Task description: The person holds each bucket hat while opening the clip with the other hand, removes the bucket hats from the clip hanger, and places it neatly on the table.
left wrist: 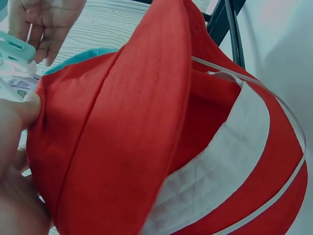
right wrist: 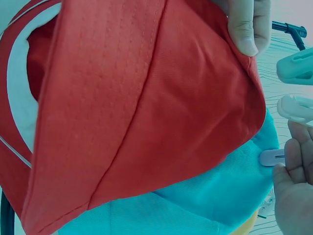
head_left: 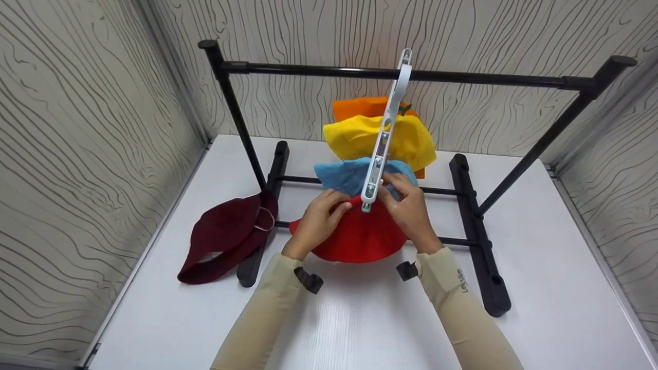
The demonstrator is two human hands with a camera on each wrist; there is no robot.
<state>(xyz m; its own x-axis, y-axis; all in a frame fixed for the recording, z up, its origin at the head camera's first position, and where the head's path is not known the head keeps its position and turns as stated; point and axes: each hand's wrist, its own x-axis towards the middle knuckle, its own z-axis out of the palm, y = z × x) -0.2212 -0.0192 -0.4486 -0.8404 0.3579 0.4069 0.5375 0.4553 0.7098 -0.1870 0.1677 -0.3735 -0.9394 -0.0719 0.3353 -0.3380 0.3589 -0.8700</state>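
While our left hand (head_left: pixel 318 218) pinches the red hat (head_left: pixel 360 236) by its crown, we have it up over the middle of the tabletop (head_left: pixel 329 329), right by the hanger (head_left: pixel 395 100)! Our right hand (head_left: pixel 408 208) is at the clips, fingers bent, though whether it grips one we can't tell. Behind the red, towards the far edge, come blue (head_left: pixel 342 174) and yellow hats (head_left: pixel 354 136); maroon (head_left: pixel 223 226) lies by the left edge.

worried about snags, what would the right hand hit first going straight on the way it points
Most likely the white clip hanger, just ahead of the right hand; depth and contact are unclear.
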